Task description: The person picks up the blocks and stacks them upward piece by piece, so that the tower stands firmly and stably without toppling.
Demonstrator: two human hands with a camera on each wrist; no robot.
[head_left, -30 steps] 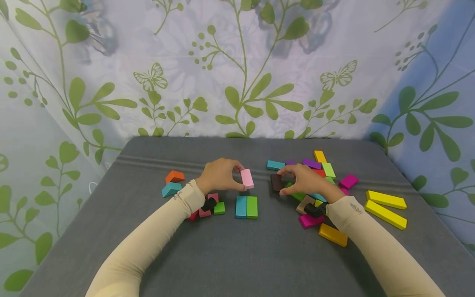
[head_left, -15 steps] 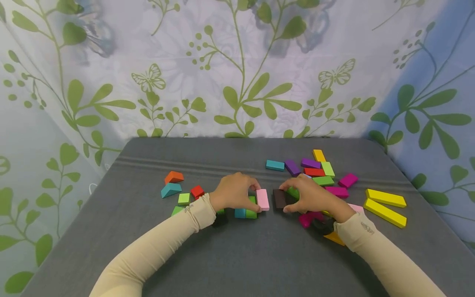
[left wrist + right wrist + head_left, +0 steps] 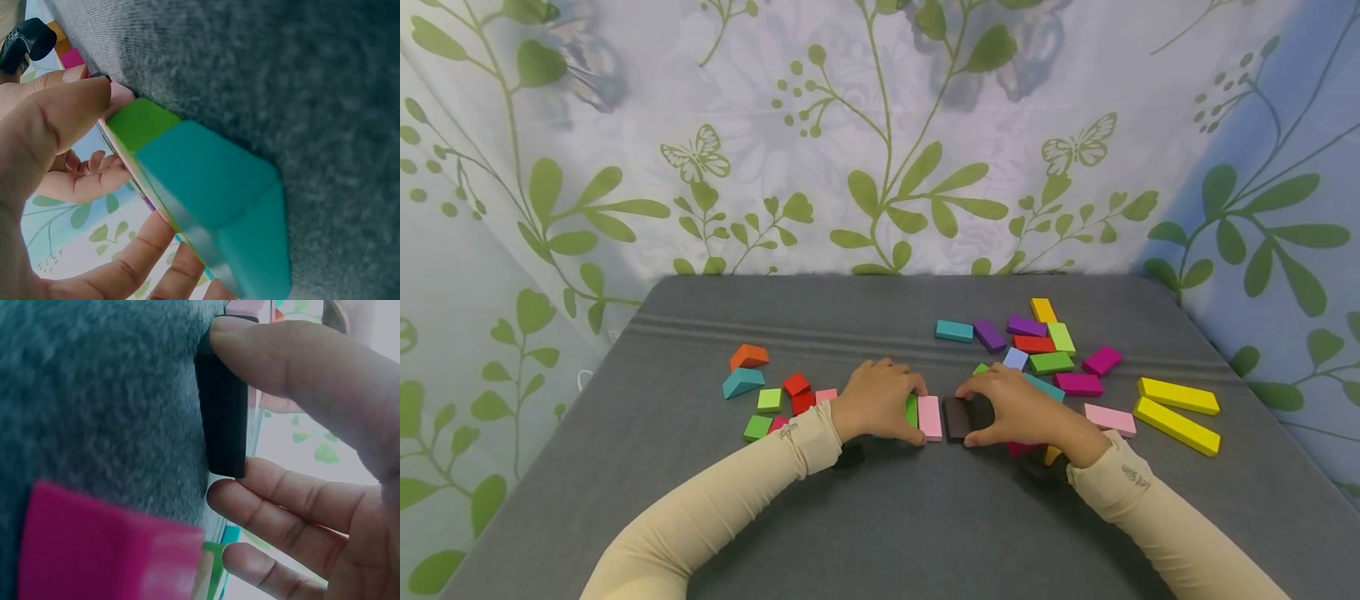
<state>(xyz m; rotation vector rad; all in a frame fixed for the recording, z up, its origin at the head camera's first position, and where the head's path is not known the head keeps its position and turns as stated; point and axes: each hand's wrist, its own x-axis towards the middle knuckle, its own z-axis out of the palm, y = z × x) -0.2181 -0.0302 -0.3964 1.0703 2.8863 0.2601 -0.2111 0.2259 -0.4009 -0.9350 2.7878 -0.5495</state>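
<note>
My left hand (image 3: 876, 400) pinches a pink block (image 3: 929, 418) by its two ends, thumb at the near end and fingers at the far end. Right beside it lies a green block (image 3: 144, 124), then a teal block (image 3: 206, 172), both mostly hidden under the hand in the head view. My right hand (image 3: 1011, 406) grips a dark brown block (image 3: 955, 419) the same way, just right of the pink one, with a narrow gap between them. In the right wrist view the dark block (image 3: 224, 415) stands at the cloth between thumb and fingers.
Several small blocks, including a red block (image 3: 797, 384) and an orange block (image 3: 749, 357), lie to the left. More coloured blocks lie around and behind the right hand, among them a magenta block (image 3: 1078, 384). Two long yellow blocks (image 3: 1177, 425) sit far right on the grey cloth (image 3: 880, 533).
The left hand has moved right and towards me, bringing the pink block down beside the green one. The right hand has slid the dark brown block nearer to me, close to the pink block.
</note>
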